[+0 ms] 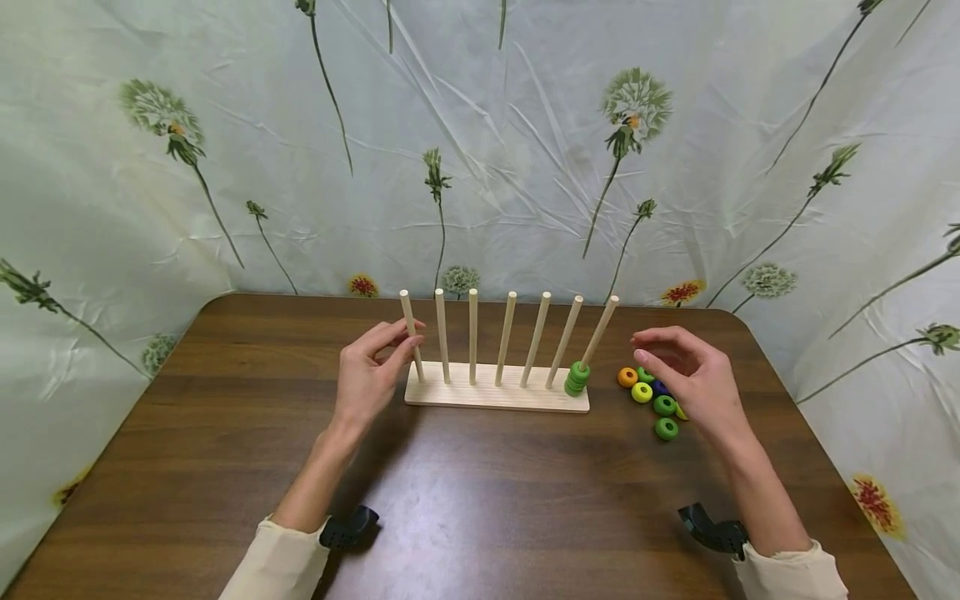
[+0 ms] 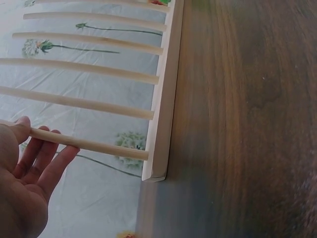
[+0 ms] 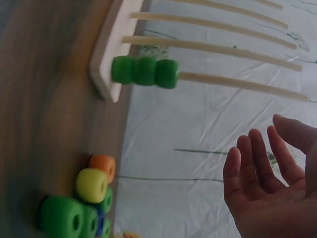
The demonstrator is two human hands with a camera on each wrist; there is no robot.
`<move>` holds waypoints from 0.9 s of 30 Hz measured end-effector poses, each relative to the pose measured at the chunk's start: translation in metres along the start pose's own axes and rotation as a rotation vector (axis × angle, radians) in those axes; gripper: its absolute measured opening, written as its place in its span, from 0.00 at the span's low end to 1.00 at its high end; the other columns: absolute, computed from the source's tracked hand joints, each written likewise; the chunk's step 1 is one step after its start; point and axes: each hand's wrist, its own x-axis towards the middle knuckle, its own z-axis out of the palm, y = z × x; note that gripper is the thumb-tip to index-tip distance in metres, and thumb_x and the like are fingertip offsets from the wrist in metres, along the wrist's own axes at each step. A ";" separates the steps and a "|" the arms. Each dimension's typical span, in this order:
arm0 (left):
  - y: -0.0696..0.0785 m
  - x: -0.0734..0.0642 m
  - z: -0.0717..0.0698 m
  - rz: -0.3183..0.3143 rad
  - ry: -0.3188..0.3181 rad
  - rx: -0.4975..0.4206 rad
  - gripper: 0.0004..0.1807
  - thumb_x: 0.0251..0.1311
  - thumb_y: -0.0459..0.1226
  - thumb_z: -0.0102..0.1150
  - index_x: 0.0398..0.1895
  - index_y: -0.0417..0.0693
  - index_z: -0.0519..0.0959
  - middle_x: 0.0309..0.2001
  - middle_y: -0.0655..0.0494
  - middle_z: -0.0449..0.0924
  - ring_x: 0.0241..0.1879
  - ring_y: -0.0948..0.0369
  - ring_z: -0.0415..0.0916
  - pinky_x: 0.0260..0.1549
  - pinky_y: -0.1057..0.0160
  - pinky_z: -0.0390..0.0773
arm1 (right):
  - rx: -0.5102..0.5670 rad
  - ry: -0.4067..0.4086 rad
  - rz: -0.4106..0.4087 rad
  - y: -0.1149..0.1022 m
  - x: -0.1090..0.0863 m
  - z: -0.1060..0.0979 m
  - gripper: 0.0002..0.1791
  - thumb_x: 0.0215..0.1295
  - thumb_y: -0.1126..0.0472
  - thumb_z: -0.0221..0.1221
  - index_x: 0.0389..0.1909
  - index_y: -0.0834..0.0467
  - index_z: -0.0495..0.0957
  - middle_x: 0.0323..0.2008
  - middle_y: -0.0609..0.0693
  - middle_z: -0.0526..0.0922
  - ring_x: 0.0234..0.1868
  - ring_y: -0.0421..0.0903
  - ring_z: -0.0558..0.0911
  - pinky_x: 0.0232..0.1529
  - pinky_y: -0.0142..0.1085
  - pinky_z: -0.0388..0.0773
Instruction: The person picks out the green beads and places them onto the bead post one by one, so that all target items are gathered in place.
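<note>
A pale wooden rack with a row of several upright pegs stands on the table. My left hand holds the leftmost peg, thumb on one side and fingers on the other. In the left wrist view that peg runs between thumb and fingertips. Three green beads are stacked at the bottom of the rightmost peg; the other pegs carry none. My right hand is raised to the right of the rack, fingers loosely bent, holding nothing. It partly hides the loose beads.
Right of the rack lie several loose beads on the brown table: an orange bead, a yellow bead, green beads and a blue one. A flower-printed cloth hangs behind the table's far edge.
</note>
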 end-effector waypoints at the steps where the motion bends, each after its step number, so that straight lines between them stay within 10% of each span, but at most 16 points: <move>1: 0.000 0.000 0.000 0.000 0.000 -0.003 0.09 0.65 0.31 0.69 0.47 0.41 0.89 0.39 0.42 0.86 0.38 0.56 0.87 0.37 0.68 0.90 | -0.006 -0.009 0.005 0.002 -0.002 -0.001 0.15 0.73 0.61 0.64 0.57 0.61 0.82 0.49 0.35 0.86 0.49 0.28 0.84 0.52 0.16 0.80; 27: 0.000 0.000 0.000 -0.005 -0.010 -0.018 0.10 0.66 0.31 0.68 0.48 0.41 0.89 0.42 0.42 0.87 0.40 0.54 0.88 0.39 0.64 0.91 | -0.111 -0.150 0.057 0.055 -0.037 -0.027 0.20 0.60 0.70 0.73 0.54 0.64 0.82 0.47 0.32 0.84 0.44 0.30 0.85 0.42 0.22 0.84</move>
